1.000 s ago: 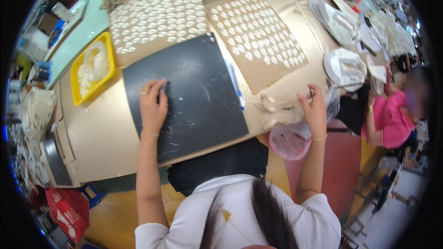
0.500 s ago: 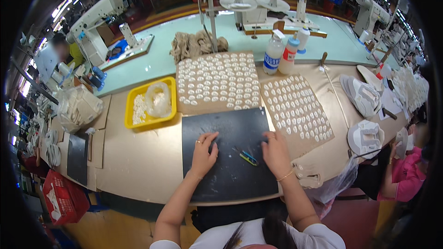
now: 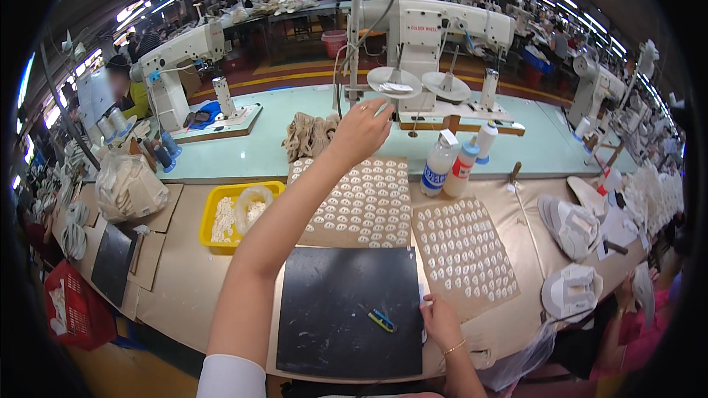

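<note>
A worker's left hand [image 3: 363, 127] reaches, fingers loosely spread and empty, over the counter [image 3: 184, 280]; right hand [image 3: 440, 320], fingers curled, rests beside the black mat [image 3: 346, 302].

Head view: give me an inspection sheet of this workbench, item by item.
Surface: tan bench with a black mat at the front edge.
Job's things: two brown boards covered in rows of small white pieces; a small blue and yellow tool on the mat.
Clutter: yellow tray of white pieces, two bottles, pale shoe uppers at right, a tan bundle.
Hands: left hand raised and reaching over the far board; right hand resting at the mat's right edge.
Cables: nothing seen clearly.
Surroundings: sewing machines on a pale green table; other workers nearby.
</note>
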Demonstrator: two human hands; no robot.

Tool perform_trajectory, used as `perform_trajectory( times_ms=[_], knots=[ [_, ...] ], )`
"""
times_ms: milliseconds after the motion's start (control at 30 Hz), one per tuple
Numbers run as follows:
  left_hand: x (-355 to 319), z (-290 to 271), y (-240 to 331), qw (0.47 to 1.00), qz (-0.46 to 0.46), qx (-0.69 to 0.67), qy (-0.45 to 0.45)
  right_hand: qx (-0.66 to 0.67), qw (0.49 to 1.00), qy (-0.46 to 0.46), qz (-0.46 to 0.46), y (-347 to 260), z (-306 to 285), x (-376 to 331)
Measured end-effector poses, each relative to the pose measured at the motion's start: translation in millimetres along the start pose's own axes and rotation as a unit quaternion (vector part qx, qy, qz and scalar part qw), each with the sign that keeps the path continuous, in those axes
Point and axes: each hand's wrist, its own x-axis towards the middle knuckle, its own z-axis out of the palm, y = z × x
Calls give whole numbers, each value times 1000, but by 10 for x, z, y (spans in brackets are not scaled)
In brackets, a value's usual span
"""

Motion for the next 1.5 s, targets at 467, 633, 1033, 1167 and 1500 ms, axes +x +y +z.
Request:
perform_trajectory(
  times_ms=[467,633,1033,1167,1500],
  knots=[
    [842,442,-335,972,-46,173,-155,100,995,-17,22,62,13,-22],
    [822,410,-420,984,-114,125,-55,174,985,18,-16,-81,-141,-40],
    [-1548,-952,1215,982,-61,-173,-35,691,713,-119,-3,-109,-395,-330],
    [-2562,-1566,1788,952,-160,-234,-112,444,891,-48,-77,-299,112,-491],
    [-3019,-1637,2540,927,-92,-312,-186,-22,946,89,-310,-319,488,-296]
  ],
)
